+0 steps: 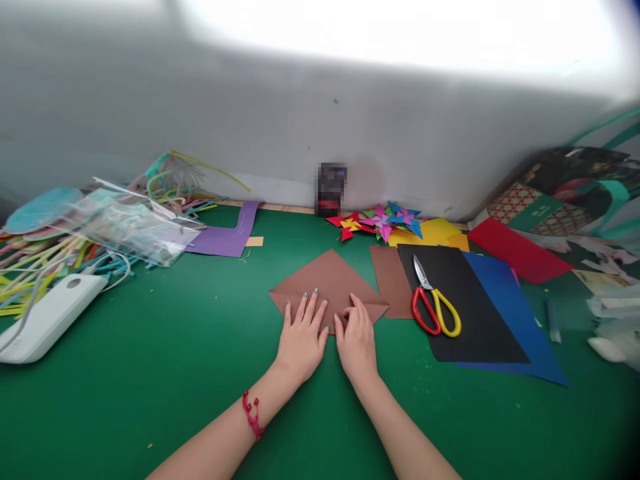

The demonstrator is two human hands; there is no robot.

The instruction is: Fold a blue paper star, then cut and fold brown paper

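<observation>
A brown sheet of paper [333,273] lies on the green table in front of me, one corner pointing away, with a crease across it between its side corners. Spread flat over its lower left part is my left hand [303,340], fingers apart, a red cord bracelet [253,417] on the wrist. My right hand [357,340] rests on the lower right part of the same paper. Its fingers are bent, with a small gap between thumb and forefinger. The paper's near edge is partly hidden by both hands.
Right of the paper, scissors [425,293] with red and yellow handles lie on black paper [475,313] over blue paper [537,340]. Folded paper stars [383,220] sit at the back by the wall. At left are a white device [55,320], plastic bags [145,227] and purple paper [225,240].
</observation>
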